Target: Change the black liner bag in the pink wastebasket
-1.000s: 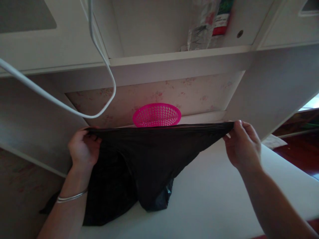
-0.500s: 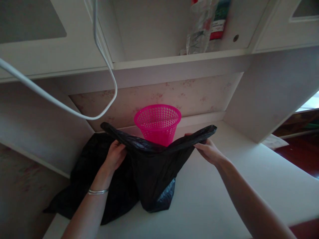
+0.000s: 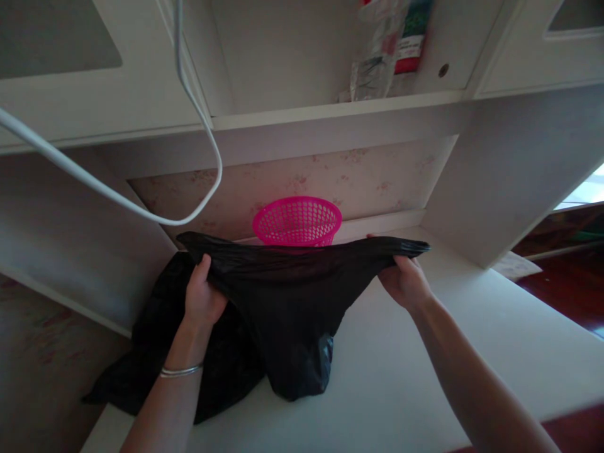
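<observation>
Bag (image 3: 295,308) pulled out wide between both grips! Left hand (image 3: 204,297) pinches one end of its upper edge, right hand (image 3: 406,283) the other; pink basket (image 3: 298,234) just beyond. Firm thumbs, even tension: that suits thin film best.

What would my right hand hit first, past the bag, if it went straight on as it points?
Past the black bag, your right hand would probably meet the flowered back wall or the ledge below it, right of the pink basket; depth is hard to judge.
</observation>
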`<state>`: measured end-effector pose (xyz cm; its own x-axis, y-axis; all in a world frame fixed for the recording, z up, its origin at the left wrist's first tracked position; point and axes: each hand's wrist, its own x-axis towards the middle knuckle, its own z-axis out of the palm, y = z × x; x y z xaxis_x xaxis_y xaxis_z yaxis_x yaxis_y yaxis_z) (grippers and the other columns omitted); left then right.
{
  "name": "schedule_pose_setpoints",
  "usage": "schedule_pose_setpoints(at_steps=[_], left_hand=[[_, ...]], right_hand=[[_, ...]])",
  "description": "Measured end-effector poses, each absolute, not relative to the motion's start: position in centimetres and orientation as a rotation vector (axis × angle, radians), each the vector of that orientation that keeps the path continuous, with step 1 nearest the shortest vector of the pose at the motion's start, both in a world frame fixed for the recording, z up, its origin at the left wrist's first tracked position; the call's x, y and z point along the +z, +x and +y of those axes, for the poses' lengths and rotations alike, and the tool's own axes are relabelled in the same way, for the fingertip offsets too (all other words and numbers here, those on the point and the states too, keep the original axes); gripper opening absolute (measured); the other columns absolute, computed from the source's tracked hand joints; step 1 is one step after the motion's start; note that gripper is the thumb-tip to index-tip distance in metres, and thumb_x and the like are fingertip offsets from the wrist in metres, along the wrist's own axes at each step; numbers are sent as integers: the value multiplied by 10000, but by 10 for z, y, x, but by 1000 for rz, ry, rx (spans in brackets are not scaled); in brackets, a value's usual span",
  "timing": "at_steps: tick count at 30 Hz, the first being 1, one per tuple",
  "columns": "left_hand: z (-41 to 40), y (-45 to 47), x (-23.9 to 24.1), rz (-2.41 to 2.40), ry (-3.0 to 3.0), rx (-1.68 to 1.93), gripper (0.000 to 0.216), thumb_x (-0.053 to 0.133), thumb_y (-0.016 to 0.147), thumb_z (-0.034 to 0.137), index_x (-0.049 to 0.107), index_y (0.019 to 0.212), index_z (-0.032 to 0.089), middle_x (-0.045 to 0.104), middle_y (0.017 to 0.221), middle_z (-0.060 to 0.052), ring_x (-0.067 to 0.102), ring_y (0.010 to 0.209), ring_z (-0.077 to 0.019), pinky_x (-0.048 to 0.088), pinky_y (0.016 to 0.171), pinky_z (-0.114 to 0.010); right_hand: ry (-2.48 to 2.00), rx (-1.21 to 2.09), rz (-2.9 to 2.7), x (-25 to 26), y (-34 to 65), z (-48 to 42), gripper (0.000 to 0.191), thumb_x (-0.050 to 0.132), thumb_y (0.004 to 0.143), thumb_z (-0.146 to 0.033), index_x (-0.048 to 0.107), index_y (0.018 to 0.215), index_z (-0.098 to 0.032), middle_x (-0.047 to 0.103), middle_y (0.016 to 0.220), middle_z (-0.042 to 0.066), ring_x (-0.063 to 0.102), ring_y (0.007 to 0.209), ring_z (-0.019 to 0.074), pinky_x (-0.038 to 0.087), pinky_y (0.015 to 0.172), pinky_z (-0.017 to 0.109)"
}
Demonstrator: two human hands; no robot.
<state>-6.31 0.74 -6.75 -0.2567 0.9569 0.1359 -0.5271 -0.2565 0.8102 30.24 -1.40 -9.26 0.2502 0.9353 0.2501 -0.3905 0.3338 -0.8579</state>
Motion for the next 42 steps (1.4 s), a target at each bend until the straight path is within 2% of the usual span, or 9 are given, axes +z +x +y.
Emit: schedule_pose_setpoints(at_steps=[4, 7, 13, 17, 21, 26, 33, 37, 42], left_hand=[[5, -52, -77, 708, 853, 1634, 662, 903, 605, 660, 774, 1080, 217, 802, 1166, -102, 571, 1379, -379, 525, 1121, -497], [4, -45, -89, 809, 880, 1471, 642, 1023, 446, 491, 783, 977, 220, 829, 1021, -91, 679, 1236, -401, 561, 1064, -510], [0, -31, -94, 890, 867, 1352, 438, 988, 587, 394, 793, 906, 166, 829, 884, -100, 774, 1010, -372, 601, 972, -500], [-8, -17, -91, 822, 814, 1333, 403, 887, 691, 541, 768, 795, 170, 809, 810, -94, 778, 948, -344, 615, 912, -459], [-15, 4, -98, 770, 898, 1232, 555, 826, 708, 660, 596, 534, 186, 630, 517, -25, 685, 569, -212, 619, 673, -373], [-18, 30, -116, 793, 890, 1201, 614, 902, 575, 646, 465, 539, 216, 377, 422, 109, 328, 325, -55, 327, 344, -214], [-28, 34, -121, 873, 842, 1131, 466, 582, 797, 646, 594, 698, 190, 551, 500, 11, 508, 437, -139, 398, 443, -262], [-30, 34, -121, 960, 894, 1196, 353, 734, 745, 449, 626, 960, 190, 572, 536, 74, 478, 432, -107, 358, 441, -221], [-27, 37, -124, 1020, 957, 1191, 301, 760, 724, 392, 588, 899, 217, 486, 458, 126, 386, 343, -90, 280, 391, -218]], right_hand=[[-796, 1280, -1249, -119, 295, -7, 657, 953, 498, -529, 771, 1075, -274, 806, 1095, 57, 713, 1129, 325, 528, 1056, 559], [-886, 1337, -1330, -135, 287, 1, 588, 961, 503, -512, 793, 986, -223, 816, 981, 75, 736, 1028, 337, 520, 1044, 608], [-806, 1329, -1303, -122, 258, -4, 467, 874, 705, -435, 789, 1128, -254, 732, 1317, 65, 625, 1280, 284, 391, 1207, 471], [-771, 1563, -1060, -117, 235, -16, 288, 788, 722, -476, 783, 795, -197, 796, 957, 76, 719, 982, 274, 557, 970, 417], [-837, 1636, -1024, -127, 214, -25, 363, 800, 692, -460, 631, 535, -180, 689, 635, 49, 648, 660, 190, 534, 667, 311], [-868, 1745, -978, -132, 196, -37, 462, 840, 664, -616, 726, 796, -188, 703, 704, 20, 637, 662, 172, 528, 677, 302], [-574, 1884, -1065, -126, 196, -47, 634, 586, 835, -792, 743, 1115, -245, 761, 1002, 64, 701, 995, 273, 515, 1011, 448], [-745, 1587, -1137, -131, 192, -47, 569, 796, 806, -571, 643, 1271, -281, 735, 1004, 24, 676, 877, 207, 551, 866, 371], [-781, 1230, -1037, -136, 181, -45, 381, 841, 796, -478, 606, 995, -254, 668, 847, -28, 609, 734, 129, 493, 666, 242]])
